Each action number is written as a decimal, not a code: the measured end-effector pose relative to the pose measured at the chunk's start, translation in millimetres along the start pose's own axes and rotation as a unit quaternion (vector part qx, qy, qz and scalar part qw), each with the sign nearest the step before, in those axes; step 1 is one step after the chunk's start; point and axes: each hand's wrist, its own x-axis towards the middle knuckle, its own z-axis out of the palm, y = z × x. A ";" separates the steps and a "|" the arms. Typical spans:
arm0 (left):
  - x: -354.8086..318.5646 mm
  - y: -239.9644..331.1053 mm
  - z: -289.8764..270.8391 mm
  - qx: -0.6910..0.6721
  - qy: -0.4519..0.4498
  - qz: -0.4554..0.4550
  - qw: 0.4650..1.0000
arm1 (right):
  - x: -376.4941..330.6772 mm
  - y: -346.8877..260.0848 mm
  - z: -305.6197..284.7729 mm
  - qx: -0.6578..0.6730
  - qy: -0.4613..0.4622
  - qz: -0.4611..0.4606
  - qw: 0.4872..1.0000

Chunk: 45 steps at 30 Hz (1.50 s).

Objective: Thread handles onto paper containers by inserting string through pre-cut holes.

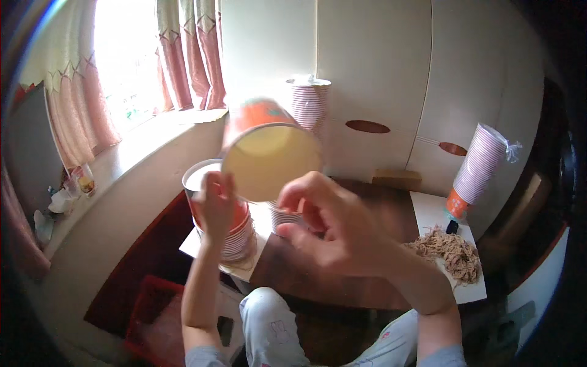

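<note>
The main container is a bucket [272, 162] with an orange, printed outer wall and a pale rim. It is raised above the near left part of the dark brown table [361, 244], between and beyond the two hands, tilted so that its mouth faces near. The interior shows a plain pale yellow surface. The outline is blurred.

The left hand [215, 205] is at the near left edge of the bucket, with the fingers bent. Blur obscures the contact; whether the hand grips the bucket cannot be told. The right hand [324, 220] is at the near right edge of the bucket. It is partly open: the thumb and forefinger are curved and stand apart. Contact between its fingertips and the rim cannot be confirmed.

Nested containers are located as follows:

- Left: a left stack [238, 246] of pale-rimmed buckets, upright, behind the left hand. Just beyond it is a grey-rimmed container [194, 177] with a white surface inside the rim.
- Centre: a small stack [280, 221] of pale rims, partly hidden by the right hand.
- Far: a tall upright stack [310, 101] against the pale panels.
- Far right: a leaning stack [480, 162] in tied clear plastic; its lowest bucket shows orange.

Near right, tan strands [455, 257] lie heaped on a white board [474, 292]. Near left, a red crate [137, 315] contains translucent material.
</note>
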 end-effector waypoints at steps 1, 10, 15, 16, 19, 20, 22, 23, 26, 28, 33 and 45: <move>18.7 -26.9 -11.4 0.100 0.099 0.093 0.986 | 5.9 -0.2 13.0 -0.021 0.016 -0.070 0.997; 48.5 -157.4 -41.6 0.181 0.145 0.159 0.960 | 41.9 75.6 136.5 -0.223 -0.043 -0.117 0.967; 3.7 -178.6 -20.3 0.116 0.060 0.126 0.983 | 22.9 114.3 178.3 -0.238 -0.106 -0.089 0.961; -2.7 -184.0 -21.7 0.094 0.046 0.077 0.992 | 17.9 114.5 185.8 -0.231 -0.089 -0.099 0.964; -11.1 -187.2 -26.1 0.118 -0.055 0.063 0.990 | 0.8 127.3 207.9 -0.214 -0.096 -0.084 0.968; -13.1 -189.5 -23.9 0.132 -0.111 0.043 0.984 | -3.0 134.5 214.3 -0.214 -0.106 -0.080 0.968; -18.0 -198.4 -25.1 0.116 -0.115 0.065 0.985 | -5.1 141.0 223.4 -0.206 -0.137 -0.074 0.966; -20.6 -201.9 -27.4 0.096 -0.116 0.086 0.985 | -9.4 140.7 229.7 -0.184 -0.177 -0.040 0.966; -15.0 -197.6 -47.1 0.181 -0.058 0.039 0.981 | -30.1 147.4 256.0 -0.130 -0.209 -0.029 0.969; -1.0 -162.9 -48.1 0.157 0.020 0.042 0.987 | -37.2 149.2 259.8 -0.113 -0.257 -0.020 0.960; 7.5 -65.5 -31.7 0.194 -0.136 0.167 0.957 | -74.2 150.6 247.9 -0.170 -0.174 -0.077 0.967; 9.0 0.2 25.8 0.156 -0.162 0.215 0.950 | -273.3 108.2 16.6 0.067 -0.298 0.258 0.917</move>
